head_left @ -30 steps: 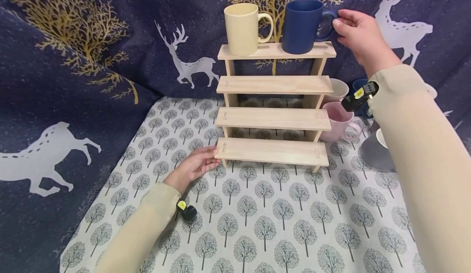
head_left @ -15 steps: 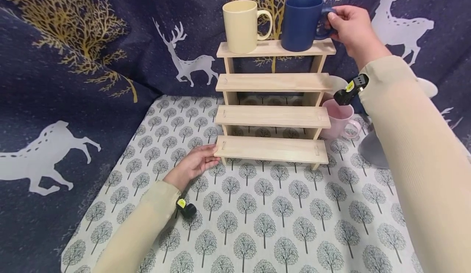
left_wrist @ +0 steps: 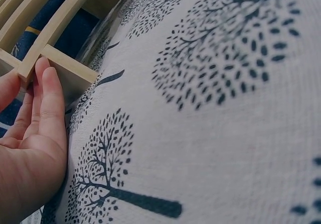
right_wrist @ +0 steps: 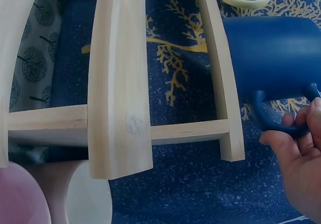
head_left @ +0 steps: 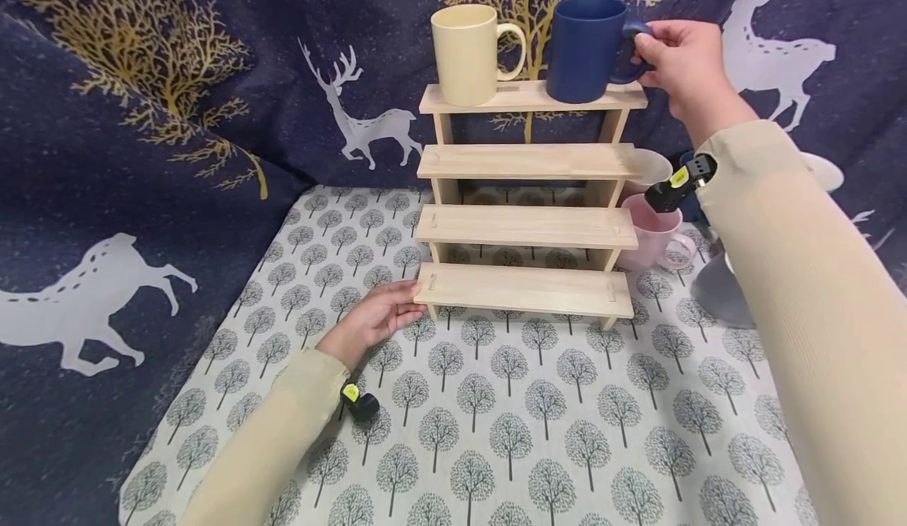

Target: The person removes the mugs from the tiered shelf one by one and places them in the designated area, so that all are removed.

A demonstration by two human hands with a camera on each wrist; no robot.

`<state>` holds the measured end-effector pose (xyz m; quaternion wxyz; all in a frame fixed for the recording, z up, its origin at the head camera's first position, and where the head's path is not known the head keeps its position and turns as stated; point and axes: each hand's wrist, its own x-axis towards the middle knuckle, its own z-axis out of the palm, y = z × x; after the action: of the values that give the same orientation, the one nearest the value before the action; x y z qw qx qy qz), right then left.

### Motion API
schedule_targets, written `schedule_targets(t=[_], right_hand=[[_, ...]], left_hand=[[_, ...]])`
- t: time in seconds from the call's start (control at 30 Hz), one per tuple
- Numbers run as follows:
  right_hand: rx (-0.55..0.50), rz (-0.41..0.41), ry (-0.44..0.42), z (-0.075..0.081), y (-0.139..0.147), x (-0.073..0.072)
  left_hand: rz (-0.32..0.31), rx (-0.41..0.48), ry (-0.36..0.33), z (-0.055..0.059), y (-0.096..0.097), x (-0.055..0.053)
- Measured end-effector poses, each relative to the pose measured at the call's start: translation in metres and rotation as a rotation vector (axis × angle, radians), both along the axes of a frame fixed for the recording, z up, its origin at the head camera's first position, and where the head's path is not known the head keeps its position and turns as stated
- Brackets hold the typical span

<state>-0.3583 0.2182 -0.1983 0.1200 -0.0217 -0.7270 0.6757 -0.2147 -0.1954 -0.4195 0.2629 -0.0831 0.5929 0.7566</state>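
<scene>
A four-tier wooden stand is on the tree-print cloth. My left hand pinches the left end of its lowest board, thumb above and fingers below; the left wrist view shows the same hand at the board's corner. On the top board stand a cream mug and a dark blue mug, handles facing right. My right hand pinches the blue mug's handle between thumb and fingers. In the right wrist view, the fingertips of that hand curl round the blue handle.
Right of the stand, close to its side, are a pink mug, a whitish mug and a grey mug. My right forearm partly covers things there. A dark blue deer-print curtain hangs behind.
My right hand has moved from touching the outer edge of the blue mug's handle to pinching it. That mug has shifted very slightly right. The left hand stays on the board.
</scene>
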Motion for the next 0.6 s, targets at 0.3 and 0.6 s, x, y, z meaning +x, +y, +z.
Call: schedule_targets(t=[0.3,0.6], right_hand=[[-0.026,0.007,0.027,0.002,-0.002,0.006],[-0.087,0.012,0.025,0.005,0.000,0.016]], left_hand=[[-0.003,0.008,0.007,0.001,-0.002,0.001],[0.008,-0.024,-0.006,0.000,-0.002,0.001]])
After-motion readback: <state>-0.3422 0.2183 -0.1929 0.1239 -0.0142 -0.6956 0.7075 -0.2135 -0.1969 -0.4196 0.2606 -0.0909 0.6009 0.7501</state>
